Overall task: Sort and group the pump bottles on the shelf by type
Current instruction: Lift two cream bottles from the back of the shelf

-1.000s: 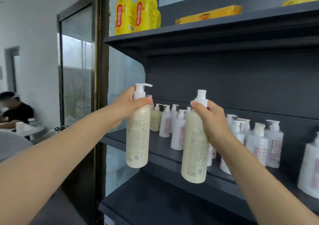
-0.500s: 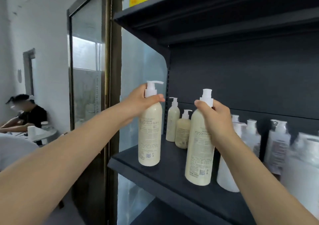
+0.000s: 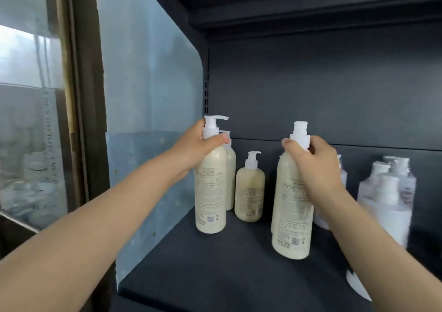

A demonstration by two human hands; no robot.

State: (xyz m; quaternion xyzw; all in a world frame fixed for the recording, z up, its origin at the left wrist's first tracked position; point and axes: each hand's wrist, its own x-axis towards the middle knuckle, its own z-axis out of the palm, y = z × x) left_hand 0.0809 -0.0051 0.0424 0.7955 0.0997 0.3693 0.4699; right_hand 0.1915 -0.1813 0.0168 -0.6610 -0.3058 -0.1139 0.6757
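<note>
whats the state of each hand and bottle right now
left hand, grips neck of left bottle
left bottle, upright, on or just above shelf
right hand, grips neck of right bottle
right bottle, upright, on or just above shelf
short bottle, standing free
back bottle, standing behind left bottle
white bottles, standing grouped at right

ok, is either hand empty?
No: the left hand grips the left cream bottle at its neck, and the right hand grips the right cream bottle.

Shelf (image 3: 215,275) front open; 2 cream bottles (image 3: 250,192) behind, white bottles (image 3: 382,206) right.
</note>
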